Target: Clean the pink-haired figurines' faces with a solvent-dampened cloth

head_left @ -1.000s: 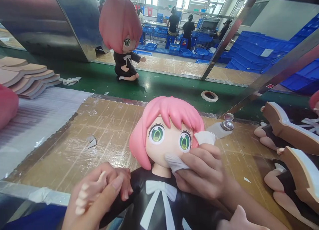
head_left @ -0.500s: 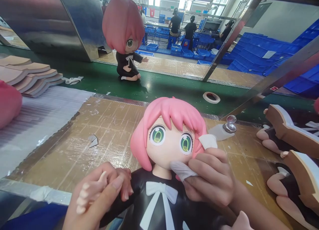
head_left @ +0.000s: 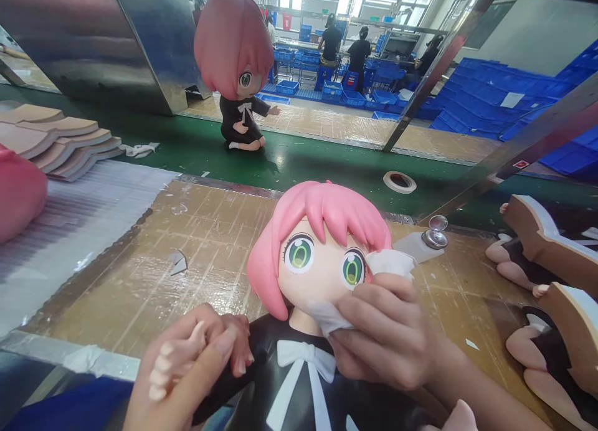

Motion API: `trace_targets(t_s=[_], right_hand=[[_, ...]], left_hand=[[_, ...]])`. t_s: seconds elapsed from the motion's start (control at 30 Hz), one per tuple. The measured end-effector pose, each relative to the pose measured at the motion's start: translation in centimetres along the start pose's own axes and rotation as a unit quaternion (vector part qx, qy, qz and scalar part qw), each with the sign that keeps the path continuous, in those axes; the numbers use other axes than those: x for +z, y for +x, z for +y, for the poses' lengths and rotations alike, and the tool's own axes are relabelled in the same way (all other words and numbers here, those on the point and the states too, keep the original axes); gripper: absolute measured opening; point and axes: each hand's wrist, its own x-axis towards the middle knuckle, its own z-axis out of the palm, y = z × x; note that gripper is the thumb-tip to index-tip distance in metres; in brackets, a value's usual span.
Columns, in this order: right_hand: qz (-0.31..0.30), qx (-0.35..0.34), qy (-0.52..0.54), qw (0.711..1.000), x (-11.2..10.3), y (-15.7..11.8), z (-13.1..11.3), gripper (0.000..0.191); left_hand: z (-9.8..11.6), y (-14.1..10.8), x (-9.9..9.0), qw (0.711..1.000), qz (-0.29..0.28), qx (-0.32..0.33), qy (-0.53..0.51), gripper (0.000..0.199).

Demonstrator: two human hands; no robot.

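In front of me lies a large figurine with pink hair, green eyes and a black dress with a white bow. My left hand is wrapped round the figurine's arm at the wrist, and the small moulded fingers show past my thumb. A white cloth is pinched in my right hand, pressed against the lower face near the mouth. Part of the cloth sticks up behind the knuckles beside the figurine's eye. The figurine's lower body runs out of view at the bottom.
Another finished figurine sits on the green bench. A clear bottle with a metal cap and a tape roll stand behind. Figurine lower bodies lie at right, curved boards at left. People work far back.
My right hand has shifted left across the figurine's lower face with the cloth. My left hand keeps its hold on the arm. The whole view has moved slightly.
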Motion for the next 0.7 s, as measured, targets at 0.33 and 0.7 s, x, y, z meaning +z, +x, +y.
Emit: trace_targets(t_s=[0.33,0.7], right_hand=[[-0.008,0.012,-0.006,1.0,-0.1,0.5,0.0,0.01],[-0.031,-0.003,-0.002,1.0,0.2,1.1,-0.3,0.014]], left_hand=[[-1.1,0.3,-1.6,0.996,-0.063,0.058,0.041,0.036],[-0.5,0.0,-0.6,0.996,-0.037,0.069,0.036,0.037]])
